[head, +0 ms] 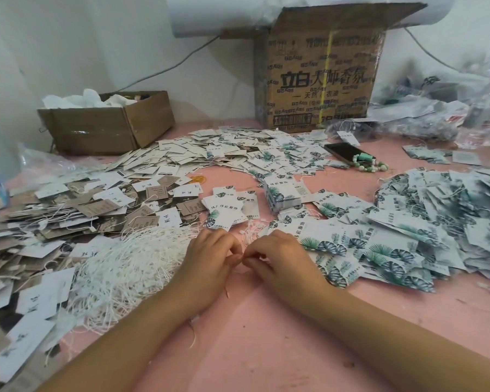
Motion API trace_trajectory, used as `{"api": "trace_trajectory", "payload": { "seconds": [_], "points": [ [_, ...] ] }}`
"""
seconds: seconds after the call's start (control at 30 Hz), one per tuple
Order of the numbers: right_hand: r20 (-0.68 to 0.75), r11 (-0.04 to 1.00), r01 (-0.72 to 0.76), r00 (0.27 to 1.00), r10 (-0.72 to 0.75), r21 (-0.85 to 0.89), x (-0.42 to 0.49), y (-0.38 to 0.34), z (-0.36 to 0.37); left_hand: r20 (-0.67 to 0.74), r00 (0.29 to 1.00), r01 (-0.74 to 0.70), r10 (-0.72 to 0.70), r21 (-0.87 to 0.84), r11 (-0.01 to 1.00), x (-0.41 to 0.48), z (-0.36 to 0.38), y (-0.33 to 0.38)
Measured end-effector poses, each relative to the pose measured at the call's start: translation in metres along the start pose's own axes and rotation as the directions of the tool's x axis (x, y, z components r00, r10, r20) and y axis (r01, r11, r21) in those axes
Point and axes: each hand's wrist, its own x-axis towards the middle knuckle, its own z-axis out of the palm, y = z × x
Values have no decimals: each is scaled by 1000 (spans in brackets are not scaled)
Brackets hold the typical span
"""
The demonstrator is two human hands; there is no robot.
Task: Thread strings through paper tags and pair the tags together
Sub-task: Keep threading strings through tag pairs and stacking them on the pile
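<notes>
Left hand [210, 260] and right hand [279, 258] rest on the pink desk [266, 335], fingers curled, tips brought together between them. Each hand pinches thumb against forefinger on a thin white string [248, 239]. The fingers hide most of it, and its loose strands show just beyond the fingertips.

A large heap of white strings [130, 267] lies immediately to the left of the left hand, touching the wrist. Leaf-printed tags [365, 250] lie in an overlapping spread just to the right of the right hand. A squared stack of the same tags [282, 195] stands beyond the hands, with a few loose ones near it. Brown and white tags [68, 210] are piled well to the left of the left hand.

Far beyond the right hand lie a phone [344, 152] and a green bead bracelet [371, 164], touching. A printed carton [320, 80] and a low open box [105, 123] stand at the wall.
</notes>
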Motion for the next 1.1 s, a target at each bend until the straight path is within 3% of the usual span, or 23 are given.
{"api": "trace_trajectory", "payload": {
  "seconds": [0.23,0.33,0.43,0.57,0.67,0.73,0.8,0.93,1.03,1.1],
  "points": [
    [-33,989,-26,999,31,144,-2,-2,-2,-11,999,39,-42,-156,987,0,-5,5],
    [-49,938,-144,985,167,315,0,-1,-7,-68,997,27,-42,-206,978,0,-6,4],
    [-92,739,-263,911,402,621,6,0,-18,-83,993,57,-78,-230,972,-3,-5,0],
    [-55,261,-147,770,635,954,23,5,-41,-120,980,126,-162,-263,956,-5,-5,-1],
    [44,-28,-35,697,716,999,37,11,-55,-132,973,150,-190,-267,952,-2,-9,0],
    [103,-97,-46,671,734,994,46,16,-58,-115,969,176,-219,-301,937,1,-11,3],
    [136,-24,-176,659,740,984,55,22,-59,-84,965,210,-247,-309,927,5,-12,4],
    [93,355,-499,671,736,791,72,37,-59,-118,938,299,-325,-196,934,15,-11,-2],
    [-70,672,-599,721,689,435,79,52,-55,-206,886,395,-415,-135,909,22,-9,-11],
    [-88,718,-666,718,690,202,79,61,-52,-247,838,491,-487,-48,870,28,-9,-19]
  ]
}}
